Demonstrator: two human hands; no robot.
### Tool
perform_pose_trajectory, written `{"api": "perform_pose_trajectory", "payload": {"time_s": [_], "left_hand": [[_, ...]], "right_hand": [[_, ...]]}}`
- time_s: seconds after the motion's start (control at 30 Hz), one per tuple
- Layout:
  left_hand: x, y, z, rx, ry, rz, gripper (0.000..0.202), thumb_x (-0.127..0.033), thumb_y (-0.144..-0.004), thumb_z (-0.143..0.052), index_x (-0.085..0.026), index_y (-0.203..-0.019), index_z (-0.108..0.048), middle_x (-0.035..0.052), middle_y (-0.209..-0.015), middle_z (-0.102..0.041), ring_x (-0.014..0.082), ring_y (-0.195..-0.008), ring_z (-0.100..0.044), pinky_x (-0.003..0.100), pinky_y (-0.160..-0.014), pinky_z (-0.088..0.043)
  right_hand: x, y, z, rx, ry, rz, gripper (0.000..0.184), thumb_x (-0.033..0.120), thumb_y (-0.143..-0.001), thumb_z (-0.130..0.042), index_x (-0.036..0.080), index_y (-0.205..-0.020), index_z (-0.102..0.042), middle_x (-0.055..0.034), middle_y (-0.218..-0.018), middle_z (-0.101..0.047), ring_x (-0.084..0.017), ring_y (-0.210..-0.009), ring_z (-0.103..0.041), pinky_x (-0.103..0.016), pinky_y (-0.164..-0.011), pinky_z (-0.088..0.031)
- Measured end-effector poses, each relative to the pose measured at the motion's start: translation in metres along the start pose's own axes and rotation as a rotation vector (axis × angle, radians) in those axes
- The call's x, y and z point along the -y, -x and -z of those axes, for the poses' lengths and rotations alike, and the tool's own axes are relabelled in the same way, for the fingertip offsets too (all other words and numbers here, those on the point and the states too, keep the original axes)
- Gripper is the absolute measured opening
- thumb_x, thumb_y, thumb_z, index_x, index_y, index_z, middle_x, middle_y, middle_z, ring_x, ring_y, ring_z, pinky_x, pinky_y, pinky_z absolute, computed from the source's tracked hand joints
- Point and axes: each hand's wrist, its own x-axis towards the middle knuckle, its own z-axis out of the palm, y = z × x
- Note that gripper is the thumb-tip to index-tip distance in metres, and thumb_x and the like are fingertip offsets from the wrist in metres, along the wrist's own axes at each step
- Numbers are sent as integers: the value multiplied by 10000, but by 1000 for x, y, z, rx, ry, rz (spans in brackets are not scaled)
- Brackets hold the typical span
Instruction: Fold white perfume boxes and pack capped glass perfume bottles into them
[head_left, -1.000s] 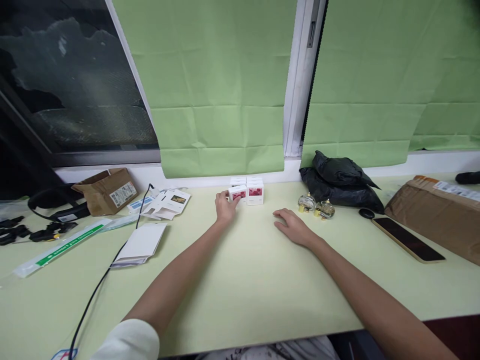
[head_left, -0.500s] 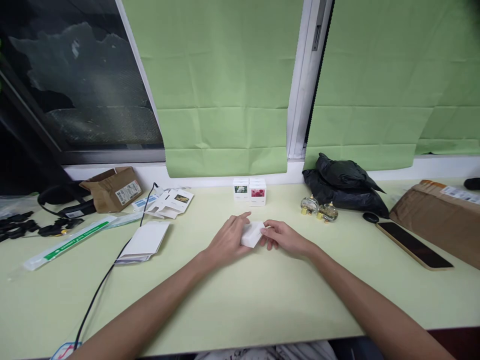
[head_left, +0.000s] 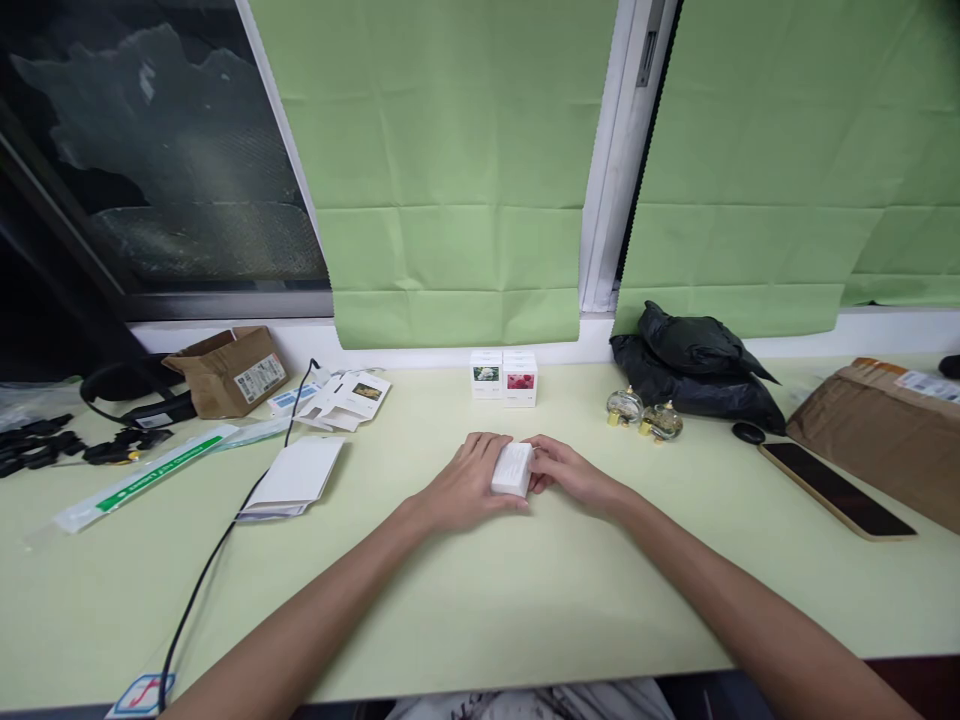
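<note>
A small white box (head_left: pixel 513 468) lies on its side at the middle of the pale green table (head_left: pixel 480 600), held between both hands. My left hand (head_left: pixel 466 482) wraps its fingers round the box's left side and top. My right hand (head_left: pixel 568 474) grips the box's right end with curled fingers. Behind them, against the window sill, stand two more small white boxes (head_left: pixel 504 378), one with a white flower picture and one with a red flower picture.
Two small glass bottles with gold caps (head_left: pixel 643 414) and a black bag (head_left: pixel 694 372) sit at the back right. A phone (head_left: pixel 834 489) and a brown parcel (head_left: pixel 877 432) lie far right. Flat white cartons (head_left: pixel 294 476), a black cable (head_left: pixel 217 548), a brown box (head_left: pixel 227 371) and a long packet (head_left: pixel 142 478) lie left.
My left hand took a small box from the group at the back and brought it toward me. My right hand joined it, and both now hold the box, which has turned onto its side.
</note>
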Motion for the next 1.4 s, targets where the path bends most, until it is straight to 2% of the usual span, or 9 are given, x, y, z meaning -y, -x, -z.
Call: {"api": "perform_pose_trajectory", "payload": {"time_s": [0.1, 0.43, 0.73, 0.97, 1.17, 1.4], "left_hand": [[1, 1, 2, 20, 14, 14, 696, -665, -854, -727, -293, -1407, -524, 114, -1369, -582, 363, -1309, -472, 501, -994, -502], [0, 3, 2, 30, -3, -6, 598, -541, -930, -676, -299, -1449, -504, 120, -1361, -583, 355, -1298, -476, 512, -984, -503], [4, 3, -2, 12, -13, 1, 679, -580, -937, -660, -300, -1518, -447, 129, -1435, -550, 369, -1351, -451, 538, -1034, -486], [8, 5, -5, -21, -39, -5, 768, -585, -936, -671, -297, -1579, -367, 127, -1463, -530, 362, -1367, -442, 535, -1084, -461], [9, 3, -9, -108, -90, -22, 807, -619, -869, -745, -310, -1538, -414, 115, -1400, -565, 360, -1297, -490, 535, -1053, -475], [11, 0, -12, -127, -119, -45, 850, -647, -817, -785, -323, -1516, -425, 105, -1379, -582, 362, -1270, -509, 533, -1034, -481]], "right_hand": [[-1, 0, 1, 20, -4, -3, 347, 392, -905, -719, 204, -1192, -664, -32, -964, -712, -171, -830, -683, -319, -785, -554], [-3, -1, 7, 34, -50, -8, 343, 380, -877, -747, 199, -1162, -686, -36, -982, -718, -182, -877, -684, -323, -817, -551], [-2, -1, 9, 40, -79, -23, 320, 364, -875, -750, 208, -1150, -701, -44, -1010, -731, -194, -920, -683, -336, -857, -550], [-3, -1, 3, -5, -97, -8, 335, 384, -883, -742, 207, -1162, -694, -38, -977, -733, -183, -876, -683, -336, -833, -554], [-1, 0, -5, -30, -101, 17, 357, 351, -886, -711, 228, -1218, -662, -45, -1022, -728, -194, -865, -692, -346, -798, -580], [-4, 0, -4, -41, -46, 43, 373, 289, -870, -662, 243, -1240, -642, -44, -1050, -730, -197, -859, -699, -355, -781, -595]]}}
